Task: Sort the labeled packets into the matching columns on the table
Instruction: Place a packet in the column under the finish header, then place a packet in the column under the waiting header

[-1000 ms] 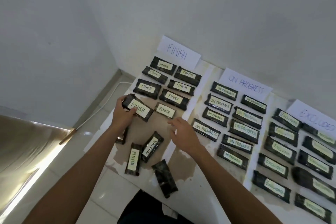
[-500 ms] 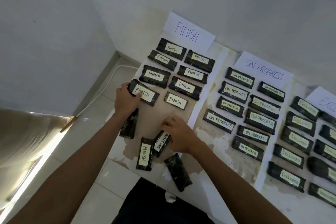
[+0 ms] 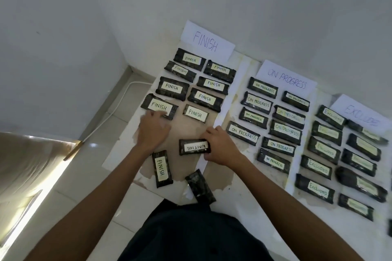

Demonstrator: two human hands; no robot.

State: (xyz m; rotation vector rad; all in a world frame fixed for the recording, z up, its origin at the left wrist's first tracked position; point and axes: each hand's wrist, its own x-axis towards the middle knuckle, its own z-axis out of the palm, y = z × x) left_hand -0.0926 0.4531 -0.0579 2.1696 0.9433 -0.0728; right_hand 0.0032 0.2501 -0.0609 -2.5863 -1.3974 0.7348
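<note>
Since half a second ago, the WAITING packet (image 3: 194, 147) has turned from a slant to lie level on the desk (image 3: 191, 129), its label upside down to the viewer. The left hand (image 3: 153, 131) has let go of the newest FINISH packet (image 3: 159, 106), which now lies flat at the near left of its column. The left hand's fingers are stretched out and released, the tips at that packet's near edge, though motion blur hides the exact contact. The right hand (image 3: 220, 147) grasps the right end of the WAITING packet, fingers curled over it. Paper signs at the wall read FINISH (image 3: 206, 43), ON PROGRESS (image 3: 286, 78) and EXCLUDED (image 3: 360, 115), each with dark packets ranked below; no WAITING sign is in view. Near the person lie a loose FINISH packet (image 3: 162, 168) and a packet with no label showing (image 3: 200, 186). The packets look light and slightly soft, wrapped in glossy film that may slip. A pinch across a short end, or over the narrow width, seems the surest hold and keeps the label readable.
</note>
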